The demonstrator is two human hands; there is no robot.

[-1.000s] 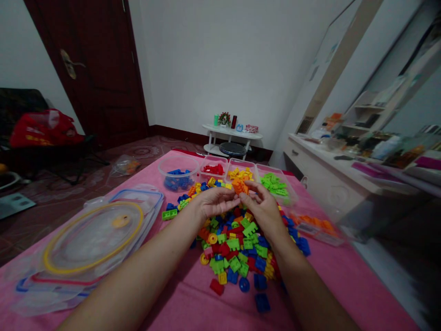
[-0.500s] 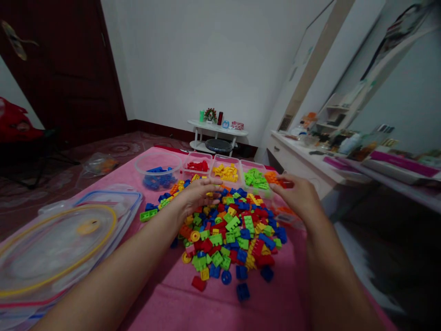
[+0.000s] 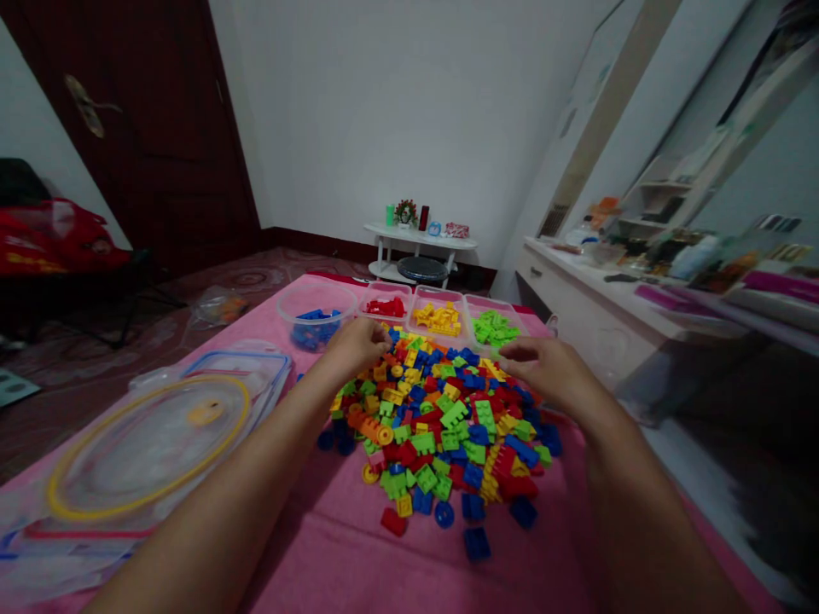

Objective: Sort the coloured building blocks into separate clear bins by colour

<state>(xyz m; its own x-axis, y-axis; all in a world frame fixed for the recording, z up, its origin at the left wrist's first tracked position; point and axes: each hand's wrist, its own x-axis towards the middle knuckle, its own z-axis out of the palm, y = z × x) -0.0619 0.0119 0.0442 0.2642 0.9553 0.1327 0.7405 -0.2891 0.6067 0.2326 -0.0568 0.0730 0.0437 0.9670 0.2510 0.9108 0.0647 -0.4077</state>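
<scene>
A large heap of mixed toy building bricks (image 3: 441, 426) in red, blue, green, yellow and orange covers the middle of the pink cloth. My left hand (image 3: 363, 343) is at the heap's back left edge, near the round tub. Its fingers are drawn together, and whatever they hold is hidden. At the back right of the heap, in front of the box of green bricks (image 3: 494, 328), my right hand (image 3: 547, 365) reaches inward. Its fingers are stretched out and the thumb is apart, with nothing visible between them.
Behind the heap stand a round clear tub (image 3: 281, 309) with blue bricks, a box of red bricks (image 3: 386, 307) and a box of yellow bricks (image 3: 438, 319). Clear lids (image 3: 147, 443) lie stacked at left. A white dresser (image 3: 576, 286) stands to the right.
The view has turned slightly left. My left hand's spread fingers have closed together. My right hand has come away from the orange bricks at the right and now reaches over the heap's edge.
</scene>
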